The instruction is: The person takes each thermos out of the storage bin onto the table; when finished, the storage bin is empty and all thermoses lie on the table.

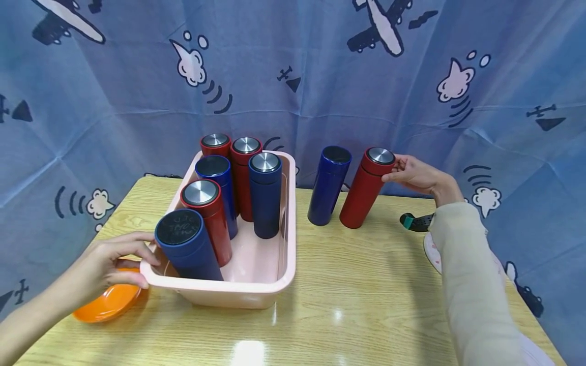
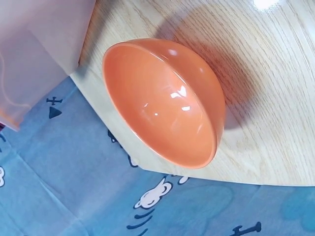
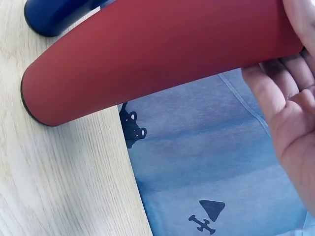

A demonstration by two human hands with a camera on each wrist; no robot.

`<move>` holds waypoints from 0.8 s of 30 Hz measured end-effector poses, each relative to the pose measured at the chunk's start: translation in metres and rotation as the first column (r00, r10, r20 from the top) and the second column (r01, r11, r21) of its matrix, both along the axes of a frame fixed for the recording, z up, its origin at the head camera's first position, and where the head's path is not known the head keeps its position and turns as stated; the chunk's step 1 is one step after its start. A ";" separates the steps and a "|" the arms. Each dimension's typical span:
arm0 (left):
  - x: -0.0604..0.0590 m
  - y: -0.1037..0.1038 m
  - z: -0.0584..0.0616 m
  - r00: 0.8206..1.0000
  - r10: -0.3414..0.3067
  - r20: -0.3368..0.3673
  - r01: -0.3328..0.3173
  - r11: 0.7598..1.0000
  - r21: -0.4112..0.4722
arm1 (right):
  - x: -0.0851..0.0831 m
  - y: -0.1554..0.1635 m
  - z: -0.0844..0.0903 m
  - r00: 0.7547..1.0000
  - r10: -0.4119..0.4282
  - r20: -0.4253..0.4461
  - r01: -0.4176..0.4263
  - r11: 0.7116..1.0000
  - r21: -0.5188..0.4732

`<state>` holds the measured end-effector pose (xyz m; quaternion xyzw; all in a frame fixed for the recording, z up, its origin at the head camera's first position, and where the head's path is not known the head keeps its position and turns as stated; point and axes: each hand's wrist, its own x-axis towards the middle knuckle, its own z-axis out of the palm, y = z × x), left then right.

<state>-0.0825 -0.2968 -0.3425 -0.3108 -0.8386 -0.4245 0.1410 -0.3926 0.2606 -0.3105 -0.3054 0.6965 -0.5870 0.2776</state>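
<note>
Red flask [image 1: 367, 188] on the wooden table [image 1: 366, 305], right of the pink tub [image 1: 256, 292], gripped near its steel-capped top by the right hand [image 1: 414, 174], fingers curled round the upper end. Seen from the right wrist as a red cylinder [image 3: 152, 54] with its base on the wood near the table's far edge, fingers [image 3: 275, 93] wrapped over it. Appears upright or slightly tilted in the head view; exact lean hard to judge.

Left hand [image 1: 107, 262] resting on the near-left corner of the pink tub, fingers bent over the rim and touching it, holding the tub's edge. Hands well apart, one at each side of the scene.

Just left of the red flask, a blue flask [image 1: 328, 185] standing on the table, close but not clearly touching. Inside the tub, six more flasks: a blue one [image 1: 185, 244] at the near-left corner just beside the left hand, a red one [image 1: 206, 218] behind it, another blue [image 1: 218, 190], a dark blue [image 1: 265, 193] toward the right wall, and two red ones [image 1: 244, 173] at the back.

Beneath the left hand, an orange bowl [image 1: 107, 302] on the table at the tub's near-left corner; in the left wrist view the orange bowl [image 2: 162, 103] sits just beside the tub wall. Near the right sleeve [image 1: 471, 284], a small dark and green object [image 1: 414, 221] on the table. Behind everything, a blue cloth backdrop [image 1: 293, 76] printed with planes and clouds.
</note>
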 end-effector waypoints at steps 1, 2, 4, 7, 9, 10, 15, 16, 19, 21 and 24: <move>0.000 0.000 0.000 1.000 0.000 0.001 0.000 1.000 0.000 | -0.001 0.001 0.000 1.000 0.006 0.000 -0.006 1.000 -0.002; 0.000 0.000 0.000 1.000 -0.002 -0.001 0.002 1.000 -0.001 | -0.001 0.002 0.000 1.000 0.011 0.000 -0.011 1.000 -0.004; 0.000 0.000 0.001 1.000 -0.003 -0.001 0.003 1.000 0.000 | -0.001 0.004 0.000 1.000 0.022 0.004 -0.022 1.000 -0.017; 0.000 0.001 0.002 1.000 -0.006 0.001 0.006 1.000 -0.005 | -0.002 0.006 -0.001 1.000 0.025 0.010 -0.025 0.999 -0.030; -0.001 0.002 0.003 1.000 -0.008 0.000 0.008 1.000 -0.007 | -0.002 0.007 -0.001 1.000 0.022 0.015 -0.021 0.999 -0.032; -0.001 0.002 0.003 1.000 -0.011 -0.002 0.011 1.000 -0.006 | -0.002 0.008 -0.001 1.000 0.020 0.017 -0.019 0.999 -0.031; -0.002 0.003 0.004 0.999 -0.035 0.003 0.035 0.999 0.002 | 0.000 0.010 0.000 1.000 0.005 0.015 -0.005 1.000 -0.013; -0.001 0.003 0.004 0.999 -0.037 0.007 0.037 0.999 0.004 | 0.000 0.011 0.001 1.000 -0.001 0.014 0.001 1.000 -0.008; -0.001 0.003 0.004 1.000 -0.026 0.007 0.026 1.000 0.003 | 0.002 0.011 0.002 0.999 -0.037 0.005 0.037 0.999 0.010; 0.000 0.002 0.004 1.000 -0.016 0.004 0.016 1.000 0.000 | 0.003 0.010 0.002 0.998 -0.070 -0.002 0.070 0.997 0.026; -0.001 0.002 0.004 1.000 -0.017 0.007 0.017 1.000 -0.002 | 0.004 0.010 0.001 0.994 -0.107 0.002 0.107 0.993 0.047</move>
